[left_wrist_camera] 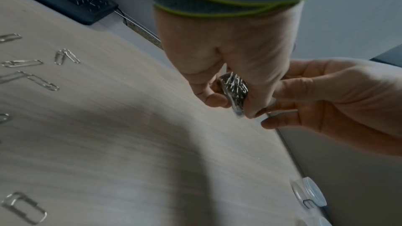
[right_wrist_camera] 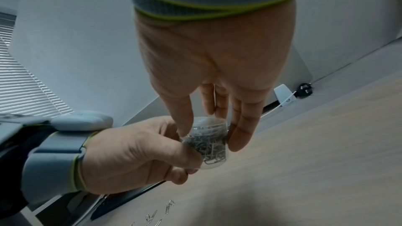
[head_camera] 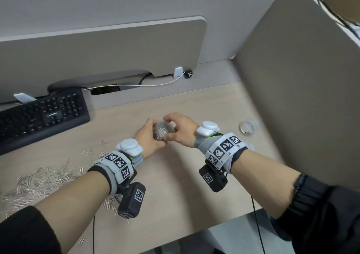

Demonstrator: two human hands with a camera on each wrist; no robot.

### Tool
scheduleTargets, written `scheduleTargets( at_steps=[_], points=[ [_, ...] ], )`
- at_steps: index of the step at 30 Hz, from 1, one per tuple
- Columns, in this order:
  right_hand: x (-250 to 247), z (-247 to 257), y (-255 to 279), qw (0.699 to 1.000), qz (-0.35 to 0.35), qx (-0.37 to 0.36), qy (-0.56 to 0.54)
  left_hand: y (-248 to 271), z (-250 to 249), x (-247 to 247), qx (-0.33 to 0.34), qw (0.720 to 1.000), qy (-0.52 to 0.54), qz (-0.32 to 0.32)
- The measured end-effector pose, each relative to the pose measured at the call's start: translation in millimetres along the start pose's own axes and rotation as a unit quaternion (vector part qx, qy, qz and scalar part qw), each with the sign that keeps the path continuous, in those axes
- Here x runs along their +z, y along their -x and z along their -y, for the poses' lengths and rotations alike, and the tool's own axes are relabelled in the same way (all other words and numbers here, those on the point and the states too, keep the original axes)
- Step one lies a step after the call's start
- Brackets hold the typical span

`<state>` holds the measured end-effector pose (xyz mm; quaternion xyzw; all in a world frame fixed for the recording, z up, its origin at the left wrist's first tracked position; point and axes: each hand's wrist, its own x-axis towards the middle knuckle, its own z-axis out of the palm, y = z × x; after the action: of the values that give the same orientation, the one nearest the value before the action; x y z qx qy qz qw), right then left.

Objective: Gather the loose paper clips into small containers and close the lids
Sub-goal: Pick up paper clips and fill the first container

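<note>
Left hand (head_camera: 149,134) grips a small clear round plastic container (head_camera: 163,132) full of clips, held betw. both hands; right hand (head_camera: 180,130) pinches its top, prob. seating the lid. Big heap of loose silver wire paper clips (head_camera: 39,179) left of the left hand, and a second clear container (head_camera: 249,126) right of the right hand, so most work remains.

Wristband tags (head_camera: 226,145) marked R2, R3, R4; keyboard (head_camera: 41,117) logo unreadable.

Head view looks down from above; both close wrist views share the hands (head_camera: 165,132) from below
</note>
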<state>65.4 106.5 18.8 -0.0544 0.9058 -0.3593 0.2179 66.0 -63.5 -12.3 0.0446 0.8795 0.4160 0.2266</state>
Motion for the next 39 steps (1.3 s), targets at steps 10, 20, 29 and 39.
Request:
scheduleTargets(
  at_steps=[10, 20, 29, 39],
  points=[
    [6, 26, -10, 1.000, 0.000, -0.002, 0.020, 8, 4, -26, -0.005, 1.000, 0.031, 0.002],
    [-10, 2, -4, 0.992, -0.037, 0.121, -0.010, -13, -16, -4, 0.042, 0.998, -0.043, 0.004],
    [-40, -50, 13, 0.932, -0.049, 0.245, -0.262, -44, -57, 48, 0.099, 0.992, -0.077, 0.011],
    [-74, -104, 23, 0.971, -0.044, 0.203, -0.120, -75, -77, 84, 0.078, 0.992, -0.076, 0.070]
  ],
)
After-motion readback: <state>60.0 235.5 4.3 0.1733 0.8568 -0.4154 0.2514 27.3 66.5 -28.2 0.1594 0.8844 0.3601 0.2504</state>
